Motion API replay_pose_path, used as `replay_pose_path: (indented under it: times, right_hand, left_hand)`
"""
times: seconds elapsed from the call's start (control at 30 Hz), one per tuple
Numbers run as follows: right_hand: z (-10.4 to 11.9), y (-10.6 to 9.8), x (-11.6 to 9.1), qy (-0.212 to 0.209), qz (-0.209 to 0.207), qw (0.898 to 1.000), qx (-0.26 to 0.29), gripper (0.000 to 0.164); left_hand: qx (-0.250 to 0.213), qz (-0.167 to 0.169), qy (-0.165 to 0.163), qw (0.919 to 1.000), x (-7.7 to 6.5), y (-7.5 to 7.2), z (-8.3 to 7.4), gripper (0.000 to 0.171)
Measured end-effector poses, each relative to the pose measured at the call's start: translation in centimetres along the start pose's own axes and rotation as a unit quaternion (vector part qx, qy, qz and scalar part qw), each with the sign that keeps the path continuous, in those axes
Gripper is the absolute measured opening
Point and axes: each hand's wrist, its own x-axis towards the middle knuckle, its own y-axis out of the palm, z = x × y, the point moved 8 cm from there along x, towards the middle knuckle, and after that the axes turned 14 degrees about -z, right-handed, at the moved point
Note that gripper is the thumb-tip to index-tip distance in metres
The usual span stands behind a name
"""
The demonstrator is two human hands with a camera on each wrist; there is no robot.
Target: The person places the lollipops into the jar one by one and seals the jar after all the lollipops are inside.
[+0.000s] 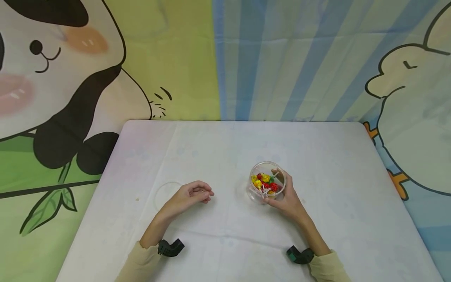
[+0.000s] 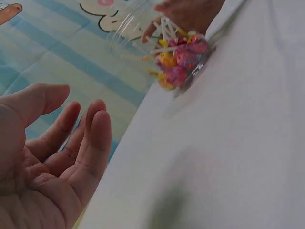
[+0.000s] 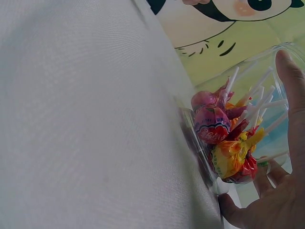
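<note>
Right of the table's middle, a clear jar [image 1: 252, 191] holds several wrapped lollipops [image 1: 266, 183] in red, yellow and green. My right hand [image 1: 287, 199] grips the jar's right side, thumb near me and fingers round the far side. In the right wrist view, pink, orange and red lollipops [image 3: 228, 133] lie heads down with white sticks pointing up. My left hand [image 1: 190, 197] hovers left of the jar, fingers loosely curled, holding nothing. The left wrist view shows its relaxed fingers [image 2: 97, 138] apart from the jar.
A faint clear ring [image 1: 155, 196], perhaps a lid, lies on the white table [image 1: 225, 149] beside my left wrist. Black wrist cameras sit on both forearms. A cartoon-printed cloth [image 1: 183, 58] hangs behind the table and along its sides.
</note>
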Motion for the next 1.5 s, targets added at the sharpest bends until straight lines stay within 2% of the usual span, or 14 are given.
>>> replay_pose_path:
  times: [0.1, 0.17, 0.27, 0.33, 0.5, 0.6, 0.67, 0.73, 0.83, 1.03, 1.1, 1.27, 1.37, 1.5]
  right_hand:
    - [0.1, -0.1, 0.0, -0.004, -0.001, 1.000, 0.004, 0.101]
    - [0.1, -0.2, 0.0, -0.005, -0.002, 1.000, 0.004, 0.100]
    - [0.0, -0.2, 0.1, -0.007, -0.004, 1.000, 0.005, 0.100]
    - [0.0, -0.1, 0.1, -0.006, -0.002, 1.000, 0.004, 0.100]
    - [0.0, -0.2, 0.3, -0.007, -0.003, 1.000, 0.002, 0.101]
    - [0.1, -0.2, 0.4, -0.013, -0.005, 1.000, 0.002, 0.101]
    - [0.1, -0.2, 0.4, -0.014, -0.004, 1.000, 0.005, 0.101]
    - [0.1, -0.2, 0.4, -0.013, -0.002, 1.000, 0.006, 0.100]
    - [0.1, -0.2, 0.4, -0.009, -0.001, 1.000, 0.013, 0.100]
    - [0.1, -0.1, 0.2, -0.012, 0.000, 1.000, 0.018, 0.100]
    - [0.1, -0.1, 0.1, -0.012, 0.000, 1.000, 0.016, 0.100]
    - [0.0, 0.0, 0.1, -0.007, -0.001, 1.000, 0.015, 0.100]
    - [-0.1, 0.0, 0.0, -0.005, -0.001, 1.000, 0.012, 0.101]
    - [-0.1, 0.0, 0.1, -0.004, 0.000, 1.000, 0.010, 0.101]
  left_hand:
    - [0.043, -0.020, 0.020, 0.9987, -0.7, -2.3, 0.1, 0.034]
    - [0.076, -0.047, 0.029, 0.9956, -1.2, -4.0, 0.0, 0.033]
    - [0.147, -0.104, 0.044, 0.9827, -2.1, -6.5, 0.1, 0.029]
    - [0.205, -0.148, 0.054, 0.9661, -2.9, -7.9, 0.1, 0.024]
    - [0.325, -0.229, 0.108, 0.9113, -4.3, -9.8, -0.5, 0.019]
    - [0.377, -0.235, 0.116, 0.8887, -4.4, -10.2, -0.2, 0.031]
    - [0.419, -0.219, 0.109, 0.8743, -4.2, -10.2, 0.5, 0.041]
    - [0.450, -0.199, 0.096, 0.8649, -4.1, -10.2, 1.4, 0.048]
    - [0.465, -0.186, 0.083, 0.8618, -4.1, -10.4, 2.3, 0.053]
    - [0.445, -0.172, 0.071, 0.8758, -4.2, -10.6, 2.7, 0.063]
    - [0.453, -0.166, 0.070, 0.8731, -4.2, -10.7, 2.8, 0.066]
    - [0.481, -0.159, 0.077, 0.8587, -4.2, -11.0, 3.0, 0.072]
    - [0.479, -0.153, 0.074, 0.8613, -4.4, -11.3, 3.3, 0.075]
    - [0.469, -0.136, 0.069, 0.8696, -4.6, -11.6, 3.7, 0.078]
